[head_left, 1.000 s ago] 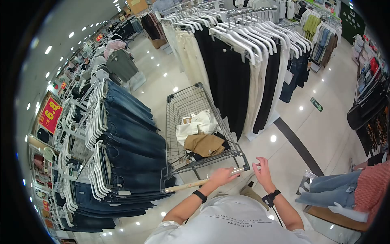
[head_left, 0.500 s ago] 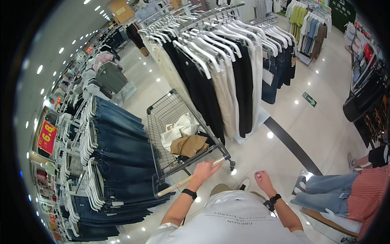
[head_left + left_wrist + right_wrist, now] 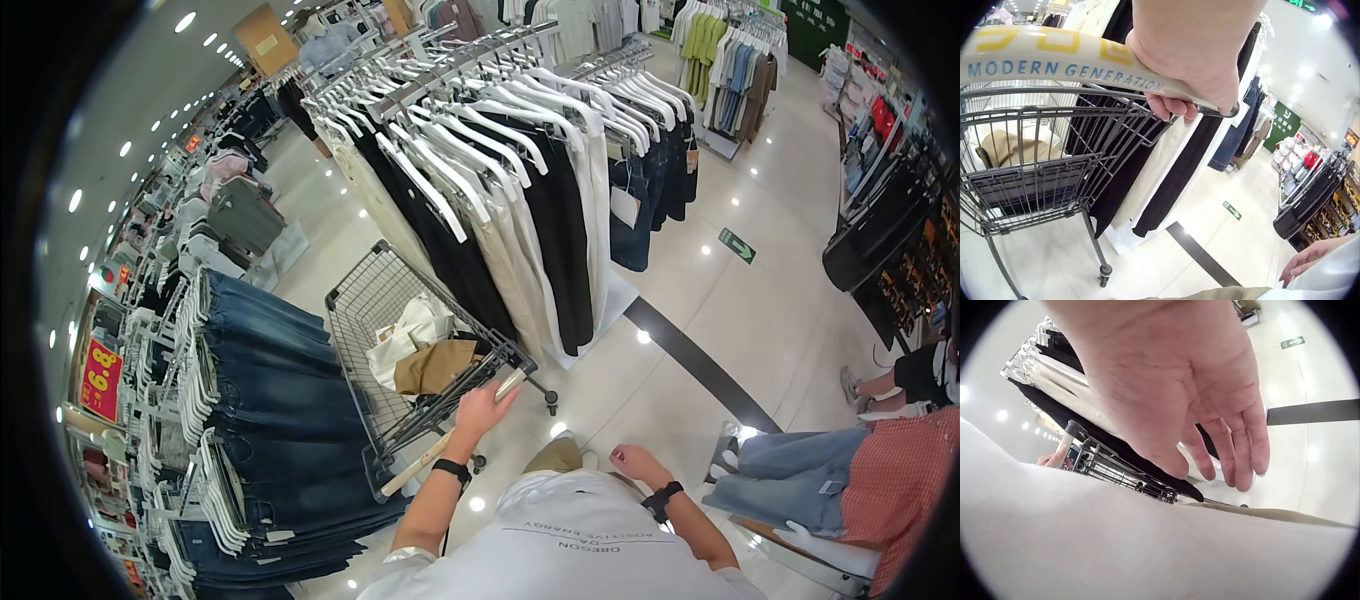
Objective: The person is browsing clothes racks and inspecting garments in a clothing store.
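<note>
My left hand (image 3: pixel 481 410) grips the pale handle (image 3: pixel 420 464) of a grey wire cart (image 3: pixel 372 293), near the handle's right end. In the left wrist view its fingers curl under the handle (image 3: pixel 1054 59), which reads MODERN GENERATION. White clothing (image 3: pixel 415 325) and a brown garment (image 3: pixel 437 367) lie in the cart, with something dark beside them. My right hand (image 3: pixel 640 464) hangs free at my side, right of the cart, holding nothing. The right wrist view shows that hand (image 3: pixel 1191 394) with its fingers loosely extended.
A rack of jeans (image 3: pixel 275 370) stands close on the cart's left. Trousers on white hangers (image 3: pixel 560 240) hang just beyond its right side. At the right are a mannequin in jeans (image 3: pixel 800 475) and a person's legs (image 3: pixel 876 387). A dark stripe (image 3: pixel 700 365) crosses the floor.
The cart and my left hand have shifted left in the head view, and the trouser rack also appears further left. My right hand has come away from near the handle and lowered to my side.
</note>
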The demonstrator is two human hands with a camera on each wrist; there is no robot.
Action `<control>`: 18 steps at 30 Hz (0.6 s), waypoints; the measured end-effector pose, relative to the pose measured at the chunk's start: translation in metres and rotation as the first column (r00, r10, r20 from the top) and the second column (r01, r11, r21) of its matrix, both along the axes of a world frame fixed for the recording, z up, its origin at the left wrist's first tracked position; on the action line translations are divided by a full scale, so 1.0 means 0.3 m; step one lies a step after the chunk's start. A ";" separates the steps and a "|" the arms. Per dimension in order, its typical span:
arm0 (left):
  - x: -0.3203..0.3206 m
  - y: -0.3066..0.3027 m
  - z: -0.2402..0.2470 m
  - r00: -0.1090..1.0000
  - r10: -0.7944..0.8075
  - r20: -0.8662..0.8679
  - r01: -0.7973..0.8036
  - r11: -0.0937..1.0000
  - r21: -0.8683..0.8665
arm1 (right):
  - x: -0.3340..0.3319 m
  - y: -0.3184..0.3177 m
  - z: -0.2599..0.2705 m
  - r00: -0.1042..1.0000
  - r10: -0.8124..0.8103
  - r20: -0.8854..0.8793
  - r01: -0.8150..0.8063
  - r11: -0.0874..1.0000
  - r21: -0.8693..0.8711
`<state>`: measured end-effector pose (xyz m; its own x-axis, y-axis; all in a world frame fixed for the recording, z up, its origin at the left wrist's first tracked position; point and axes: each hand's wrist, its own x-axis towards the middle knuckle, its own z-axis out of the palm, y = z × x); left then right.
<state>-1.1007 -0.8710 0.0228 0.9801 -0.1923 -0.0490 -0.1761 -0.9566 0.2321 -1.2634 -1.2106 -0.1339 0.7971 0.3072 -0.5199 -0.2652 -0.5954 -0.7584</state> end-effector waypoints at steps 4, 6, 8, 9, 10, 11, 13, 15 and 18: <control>0.044 -0.006 -0.017 1.000 0.004 0.005 -0.004 1.000 -0.007 | 0.037 -0.017 -0.032 0.997 0.072 -0.019 -0.073 0.997 -0.027; 0.059 0.000 -0.020 1.000 0.008 0.017 -0.007 1.000 -0.030 | 0.053 -0.015 -0.036 0.994 0.105 -0.026 -0.107 0.993 -0.051; 0.084 0.002 -0.017 1.000 0.018 -0.002 -0.018 1.000 -0.024 | 0.106 -0.007 -0.043 0.995 0.104 -0.006 -0.104 0.992 -0.071; 0.092 -0.017 -0.020 0.999 0.039 -0.025 -0.039 0.999 -0.015 | 0.127 -0.027 -0.047 0.994 0.113 0.010 -0.112 0.990 -0.090; 0.106 -0.016 -0.020 0.999 0.032 -0.022 -0.032 0.999 -0.022 | 0.155 -0.025 -0.047 0.994 0.107 0.012 -0.105 0.990 -0.098; 0.119 -0.012 -0.022 0.999 0.032 -0.026 -0.033 0.999 -0.036 | 0.186 -0.017 -0.038 0.994 0.108 0.020 -0.105 0.989 -0.101; 0.142 -0.005 -0.027 0.999 0.026 -0.029 -0.027 0.998 -0.054 | 0.242 -0.002 -0.018 0.994 0.102 0.028 -0.099 0.989 -0.110; 0.171 0.000 -0.028 0.999 0.033 -0.039 -0.035 0.997 -0.072 | 0.299 0.020 -0.012 0.992 0.111 0.054 -0.104 0.987 -0.120; 0.207 -0.009 -0.030 0.995 0.054 -0.081 -0.063 0.993 -0.102 | 0.375 0.038 0.002 0.987 0.157 0.021 -0.153 0.979 -0.136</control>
